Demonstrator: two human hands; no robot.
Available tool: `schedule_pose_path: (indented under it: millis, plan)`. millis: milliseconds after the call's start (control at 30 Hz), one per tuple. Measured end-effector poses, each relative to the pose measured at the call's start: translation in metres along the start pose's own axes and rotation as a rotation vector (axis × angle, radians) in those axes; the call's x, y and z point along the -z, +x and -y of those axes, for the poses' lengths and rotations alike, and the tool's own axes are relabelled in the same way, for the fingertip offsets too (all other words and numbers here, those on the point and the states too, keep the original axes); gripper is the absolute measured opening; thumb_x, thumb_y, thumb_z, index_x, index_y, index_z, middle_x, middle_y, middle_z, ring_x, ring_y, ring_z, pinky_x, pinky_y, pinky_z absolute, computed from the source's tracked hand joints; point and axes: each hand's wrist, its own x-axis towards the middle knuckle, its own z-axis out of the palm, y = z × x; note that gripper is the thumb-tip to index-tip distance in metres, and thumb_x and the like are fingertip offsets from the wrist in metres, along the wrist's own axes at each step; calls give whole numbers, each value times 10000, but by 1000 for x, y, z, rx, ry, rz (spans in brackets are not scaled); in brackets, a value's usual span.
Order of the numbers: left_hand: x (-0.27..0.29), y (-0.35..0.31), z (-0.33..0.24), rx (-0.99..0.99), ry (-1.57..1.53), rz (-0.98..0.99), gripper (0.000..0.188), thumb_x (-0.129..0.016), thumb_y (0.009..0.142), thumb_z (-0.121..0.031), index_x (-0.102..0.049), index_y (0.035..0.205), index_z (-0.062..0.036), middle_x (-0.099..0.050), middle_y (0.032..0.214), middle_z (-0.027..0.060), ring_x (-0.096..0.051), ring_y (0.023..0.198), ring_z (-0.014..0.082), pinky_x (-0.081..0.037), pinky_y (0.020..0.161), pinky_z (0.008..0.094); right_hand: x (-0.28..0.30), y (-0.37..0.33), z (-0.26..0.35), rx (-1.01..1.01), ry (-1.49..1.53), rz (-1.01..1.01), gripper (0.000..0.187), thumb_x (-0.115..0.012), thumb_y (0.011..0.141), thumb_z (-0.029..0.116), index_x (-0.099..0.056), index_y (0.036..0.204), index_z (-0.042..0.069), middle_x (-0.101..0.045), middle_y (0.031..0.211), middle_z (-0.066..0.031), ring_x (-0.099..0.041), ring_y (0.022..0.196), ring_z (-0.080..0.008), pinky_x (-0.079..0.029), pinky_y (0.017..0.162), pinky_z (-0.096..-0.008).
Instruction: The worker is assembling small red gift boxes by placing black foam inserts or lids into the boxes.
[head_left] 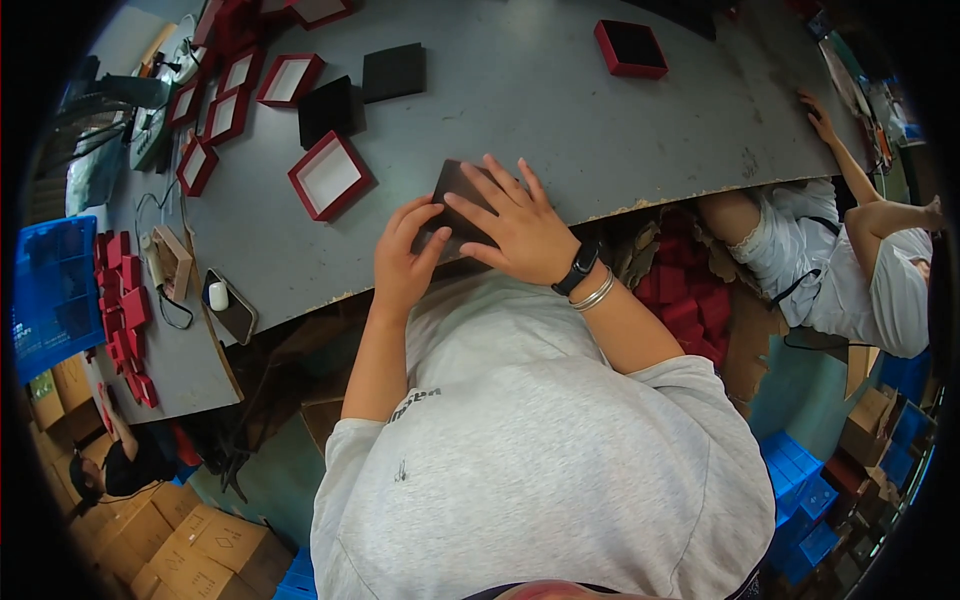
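Observation:
A dark square pad (pixel 450 183) lies at the near edge of the grey table, in front of my body. My left hand (pixel 405 250) grips its left side, with bent fingers and the thumb on the pad. Spread over the pad's right part is my right hand (pixel 520 228), its fingers stretched out and apart. The hands cover much of the pad. Just beyond my left hand stands an open red box tray (pixel 309 184) with a white inside. Two more dark pads, one (pixel 327 112) and another (pixel 394 73), lie farther back.
Several open red trays (pixel 228 114) stand at the back left. A red box (pixel 662 70) with a dark pad inside sits far right. A phone (pixel 238 322) bearing a white case lies left. Red boxes (pixel 680 290) fill a carton below. A co-worker (pixel 850 250) sits right.

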Motion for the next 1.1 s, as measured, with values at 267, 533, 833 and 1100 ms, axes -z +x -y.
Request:
schedule_pose_path:
  millis: [267,533,833,1100]
  plan:
    - [-2,11,-14,166,-57,-3,300,-771,834,-105,-669,1106,-30,-667,1066,99,-636,1037,237,-483,936,320,-6,-38,-8,129,-32,-175,451,-766,842,257,-662,1276,195,-599,1345,-4,-507,1315,-188,-313,1157,-496]
    - [-19,-1,-6,-21,-5,-271,316,-819,789,-77,-678,1068,-31,-624,1119,90,-617,1059,254,-501,923,359,-7,-39,-7,109,-23,-139,469,-759,851,240,-641,1299,164,-580,1370,-7,-496,1327,-184,-326,1152,-484]
    - [-1,-6,-1,-351,443,-51,299,-794,765,-24,-687,1043,-50,-636,1187,89,-585,1176,307,-491,973,407,-4,-32,-9,84,70,-124,524,-741,865,341,-606,1333,146,-541,1419,-46,-465,1362,-222,-317,1159,-480]
    - [0,9,-19,-359,530,118,381,-795,754,-83,-675,1114,-60,-638,1211,89,-557,1236,306,-459,1024,447,0,-5,-18,44,-18,-23,647,-692,870,499,-563,1397,146,-480,1513,-56,-395,1438,-233,-226,1211,-508]
